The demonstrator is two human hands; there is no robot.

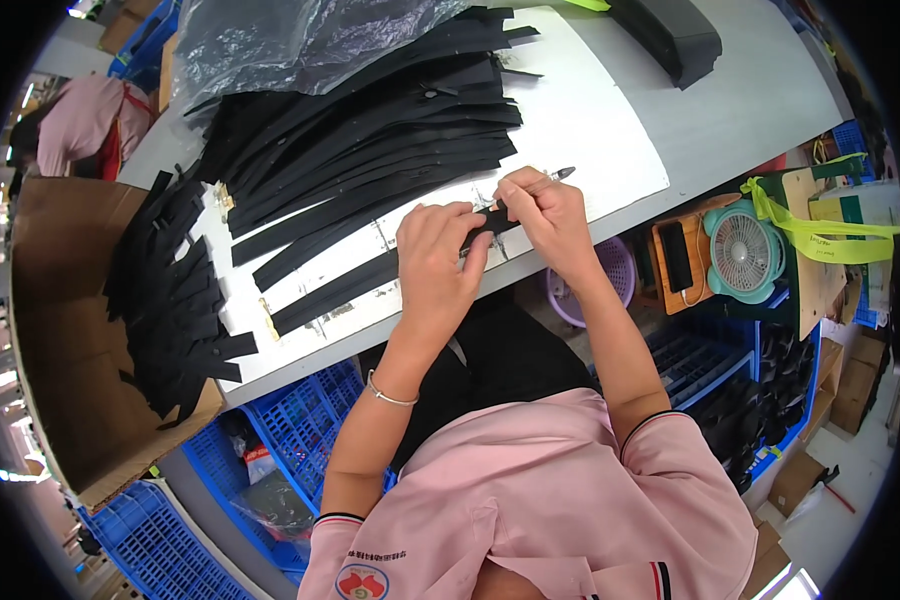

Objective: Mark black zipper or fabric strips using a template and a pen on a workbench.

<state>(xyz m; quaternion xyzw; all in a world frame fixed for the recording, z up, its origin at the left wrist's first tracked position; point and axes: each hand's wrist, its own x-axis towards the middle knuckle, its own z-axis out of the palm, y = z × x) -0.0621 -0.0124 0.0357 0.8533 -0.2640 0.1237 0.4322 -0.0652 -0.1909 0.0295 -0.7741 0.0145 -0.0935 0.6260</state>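
A black fabric strip [340, 294] lies along the near edge of the white board [610, 130]. My left hand [438, 255] is on its right part, fingers bent and thumb closed in, pinching it against the board. Close beside, my right hand [548, 215] grips a slim dark pen [565, 173], whose one end sticks out past the knuckles. The pen's other end points down toward the strip's end, partly hidden by my fingers. Farther back, several more black strips [370, 130] lie side by side in a fanned layer.
A cardboard box [70, 300] stands at the left, black strips [175, 290] heaped over its edge. Clear plastic sheeting [260, 50] covers the far strips. Right of my hands are a green fan [742, 250], a phone [676, 255] and a purple basket [620, 270]. Blue crates [310, 420] sit below the table.
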